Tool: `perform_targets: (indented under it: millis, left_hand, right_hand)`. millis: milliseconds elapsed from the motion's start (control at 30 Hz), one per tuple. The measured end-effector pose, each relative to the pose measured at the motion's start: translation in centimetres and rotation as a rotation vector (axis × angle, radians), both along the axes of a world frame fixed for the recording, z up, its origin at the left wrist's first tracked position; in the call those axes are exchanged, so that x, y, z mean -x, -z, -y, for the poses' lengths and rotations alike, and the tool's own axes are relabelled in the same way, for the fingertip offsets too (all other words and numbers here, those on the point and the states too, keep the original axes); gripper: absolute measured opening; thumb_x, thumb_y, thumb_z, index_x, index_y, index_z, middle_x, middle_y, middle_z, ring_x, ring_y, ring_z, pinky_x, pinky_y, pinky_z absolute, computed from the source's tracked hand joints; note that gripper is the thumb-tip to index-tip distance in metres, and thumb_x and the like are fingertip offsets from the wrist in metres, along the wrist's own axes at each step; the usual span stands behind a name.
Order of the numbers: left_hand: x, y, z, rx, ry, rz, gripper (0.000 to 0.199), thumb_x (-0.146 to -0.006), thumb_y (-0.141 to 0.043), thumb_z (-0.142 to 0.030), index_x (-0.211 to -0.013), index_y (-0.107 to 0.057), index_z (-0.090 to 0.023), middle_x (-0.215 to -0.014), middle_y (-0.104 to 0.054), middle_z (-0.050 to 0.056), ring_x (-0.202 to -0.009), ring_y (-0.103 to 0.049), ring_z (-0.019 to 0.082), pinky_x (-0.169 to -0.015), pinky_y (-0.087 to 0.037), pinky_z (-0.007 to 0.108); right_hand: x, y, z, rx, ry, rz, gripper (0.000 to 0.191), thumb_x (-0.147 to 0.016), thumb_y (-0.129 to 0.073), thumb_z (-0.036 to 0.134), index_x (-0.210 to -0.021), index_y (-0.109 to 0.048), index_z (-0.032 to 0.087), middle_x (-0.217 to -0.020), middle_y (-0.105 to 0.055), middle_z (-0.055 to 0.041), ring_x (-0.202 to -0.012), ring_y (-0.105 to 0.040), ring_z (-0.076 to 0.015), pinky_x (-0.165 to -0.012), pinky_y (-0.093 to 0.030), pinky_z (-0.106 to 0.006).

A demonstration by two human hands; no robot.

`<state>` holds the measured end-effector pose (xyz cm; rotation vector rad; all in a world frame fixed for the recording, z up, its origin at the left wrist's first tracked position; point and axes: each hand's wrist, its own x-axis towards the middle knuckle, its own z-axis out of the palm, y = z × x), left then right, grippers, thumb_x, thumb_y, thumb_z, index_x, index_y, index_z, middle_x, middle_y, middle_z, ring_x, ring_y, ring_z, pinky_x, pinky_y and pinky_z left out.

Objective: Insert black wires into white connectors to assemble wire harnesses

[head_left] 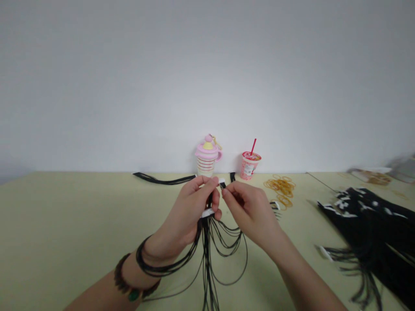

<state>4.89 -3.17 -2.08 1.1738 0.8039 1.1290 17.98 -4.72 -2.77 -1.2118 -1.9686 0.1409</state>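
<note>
Near the middle of the view, my left hand is closed around a bundle of thin black wires with a white connector below its fingers. Some wires loop over my left wrist, and others hang down toward the bottom edge. My right hand pinches the black wires just under a second small white connector. The tips of my left thumb and forefinger are beside that connector; whether they touch it is hard to tell.
A pink-lidded cup and a pink cup with a red straw stand by the wall. Yellow rubber bands lie right of them. More black wires lie back left. Black material with wire pieces covers the right side.
</note>
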Motion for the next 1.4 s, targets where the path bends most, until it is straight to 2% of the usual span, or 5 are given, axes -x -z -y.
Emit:
perform_targets:
  millis: [1400]
  left_hand:
    - [-0.14, -0.30, 0.13, 0.037, 0.015, 0.004, 0.026, -0.078, -0.047, -0.035, -0.061, -0.042, -0.017, -0.048, -0.043, -0.005, -0.036, -0.043, 0.006, -0.037, -0.036, 0.018]
  right_hand:
    - [0.15, -0.36, 0.09, -0.032, -0.020, -0.039, 0.024, -0.085, -0.041, 0.017, -0.062, -0.042, 0.016, -0.054, -0.042, 0.0048, -0.049, -0.036, -0.0059, -0.050, -0.025, -0.019]
